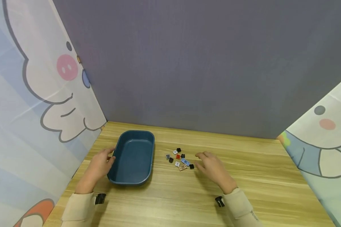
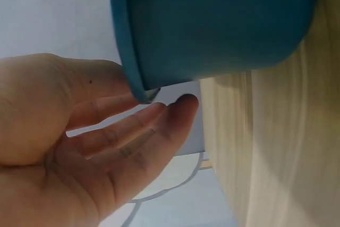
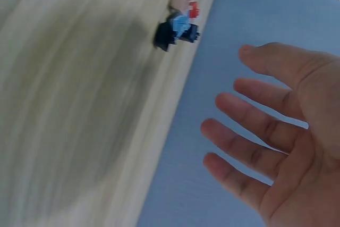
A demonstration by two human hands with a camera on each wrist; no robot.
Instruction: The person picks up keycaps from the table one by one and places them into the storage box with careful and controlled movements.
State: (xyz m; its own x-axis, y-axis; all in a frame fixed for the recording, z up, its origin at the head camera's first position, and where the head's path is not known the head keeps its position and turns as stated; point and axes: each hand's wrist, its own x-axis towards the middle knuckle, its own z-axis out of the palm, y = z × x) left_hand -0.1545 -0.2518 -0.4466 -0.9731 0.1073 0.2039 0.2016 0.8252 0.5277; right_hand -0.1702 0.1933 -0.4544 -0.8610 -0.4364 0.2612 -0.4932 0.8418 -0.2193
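Note:
A dark blue rectangular tray (image 1: 131,183) stands on the wooden table at the left. My left hand (image 1: 100,164) is at its left rim (image 2: 125,41), thumb over the edge and the other fingers curved beneath it on the outside. Small square and oblong pieces lie loosely grouped right of the tray. Among them are a red piece (image 1: 178,156), a light blue oblong piece (image 1: 185,162), a tan printed piece (image 1: 183,167), and several black and white ones. My right hand (image 1: 213,167) hovers just right of the pieces, fingers spread, touching nothing.
A grey panel (image 1: 193,63) rises behind the table (image 1: 258,170). Printed cartoon cloths (image 1: 25,94) hang at both sides. Black wrist straps (image 1: 100,198) show at the cuffs.

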